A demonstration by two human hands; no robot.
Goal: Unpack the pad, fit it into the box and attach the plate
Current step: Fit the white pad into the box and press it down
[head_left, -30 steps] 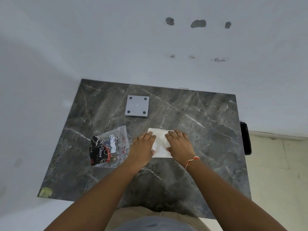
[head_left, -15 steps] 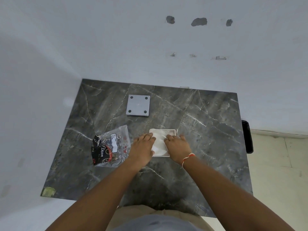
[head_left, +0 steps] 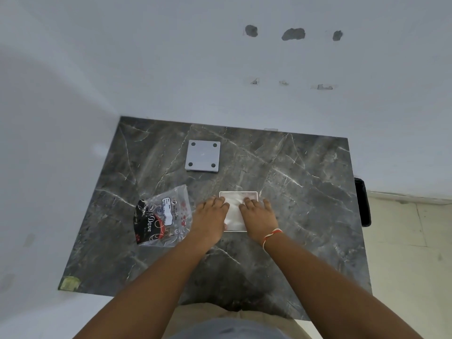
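Note:
A shallow white box [head_left: 252, 193] lies in the middle of the dark marble table [head_left: 305, 192]. A white pad [head_left: 234, 211] lies inside it, slightly wrinkled. My left hand [head_left: 210, 217] rests flat on the box's left side with fingers spread on the pad. My right hand [head_left: 258, 216], with a red-and-white thread on the wrist, presses flat on the right side. A grey square plate [head_left: 202, 155] with a dark hole in each corner lies farther back, apart from the box. The empty clear wrapper [head_left: 162, 216] with black and red print lies left of my left hand.
White walls close in the table at the back and left. A black object [head_left: 362, 201] hangs off the table's right edge, above a tiled floor. A yellowish patch [head_left: 69, 283] marks the near left corner.
Both hands slid slightly over the pad, pressing it down; more of the box's far rim now shows. The plate and wrapper have not moved.

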